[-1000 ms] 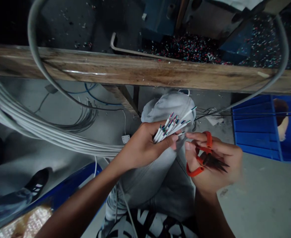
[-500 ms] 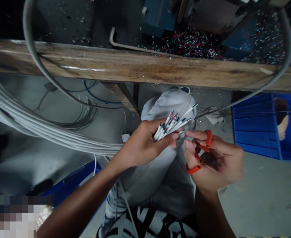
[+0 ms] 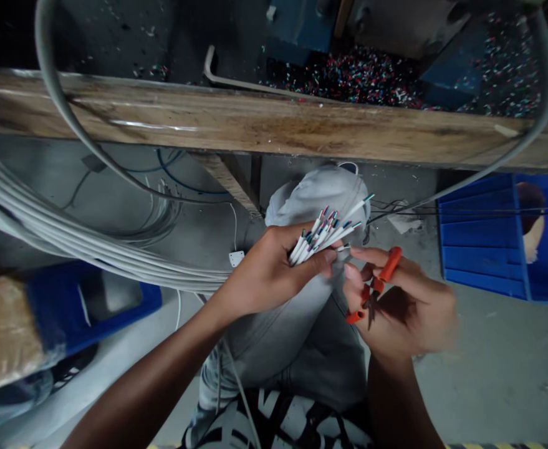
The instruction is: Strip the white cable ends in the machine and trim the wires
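Observation:
My left hand (image 3: 267,274) is closed around a bundle of white cables (image 3: 318,240) above my knee. Red, green and dark blue wire tips stick out of the cut ends. Behind the fist, the long grey-white cable lengths (image 3: 128,259) sweep away to the left. Small scissors (image 3: 388,267) with orange handles hang on the fingers of my right hand (image 3: 411,305), their dark blades turned back toward the palm. Its index finger and thumb reach one cable end beside my left thumb; whether they pinch it I cannot tell.
A wooden bench edge (image 3: 255,121) crosses in front, with coloured wire scraps (image 3: 367,78) and a hex key (image 3: 236,81) on top. A blue bin (image 3: 479,237) stands on the right. At left is a blue crate (image 3: 63,312) beside a brown wrapped package (image 3: 5,330).
The scissors have swung in my right hand, and their blades show more plainly. The blue crate and brown package have come into view at left. My left hand keeps its hold.

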Motion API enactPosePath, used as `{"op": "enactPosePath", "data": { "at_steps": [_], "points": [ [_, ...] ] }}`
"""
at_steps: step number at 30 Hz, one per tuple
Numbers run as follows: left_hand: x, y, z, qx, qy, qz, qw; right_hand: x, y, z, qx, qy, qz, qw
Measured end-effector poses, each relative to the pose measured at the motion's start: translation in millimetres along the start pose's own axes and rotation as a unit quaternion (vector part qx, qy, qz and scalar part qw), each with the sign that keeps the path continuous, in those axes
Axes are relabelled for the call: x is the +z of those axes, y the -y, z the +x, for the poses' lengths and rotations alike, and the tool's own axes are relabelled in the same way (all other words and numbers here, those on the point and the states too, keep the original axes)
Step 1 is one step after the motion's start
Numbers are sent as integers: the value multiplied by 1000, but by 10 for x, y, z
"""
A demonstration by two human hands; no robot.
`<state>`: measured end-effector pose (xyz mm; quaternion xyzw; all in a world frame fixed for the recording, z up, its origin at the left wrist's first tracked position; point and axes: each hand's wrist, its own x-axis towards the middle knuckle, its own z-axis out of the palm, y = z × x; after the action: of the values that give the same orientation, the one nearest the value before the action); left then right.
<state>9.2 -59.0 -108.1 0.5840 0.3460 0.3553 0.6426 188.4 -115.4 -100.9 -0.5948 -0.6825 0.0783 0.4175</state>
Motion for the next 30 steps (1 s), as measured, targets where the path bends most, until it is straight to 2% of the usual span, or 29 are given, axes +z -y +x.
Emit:
{"op": "enactPosePath", "data": {
  "at_steps": [5, 9, 21, 26, 30],
  "points": [
    [4, 8, -8, -18, -2, -6, 1000, -38, -29, -22, -27, 31, -13, 999],
    [0, 8, -13, -23, 1, -11, 1000, -42, -35, -25, -17, 41, -19, 999],
    [-4, 14, -19, -29, -4, 1, 1000, -19, -11, -20, -5, 21, -5, 1000],
    [-4, 19, -18, -25, -2, 0, 1000, 14, -6, 1, -9, -26, 22, 999],
    [-4, 16, -12, -26, 3, -4, 1000, 22, -12, 14, -11, -27, 27, 999]
  ]
}}
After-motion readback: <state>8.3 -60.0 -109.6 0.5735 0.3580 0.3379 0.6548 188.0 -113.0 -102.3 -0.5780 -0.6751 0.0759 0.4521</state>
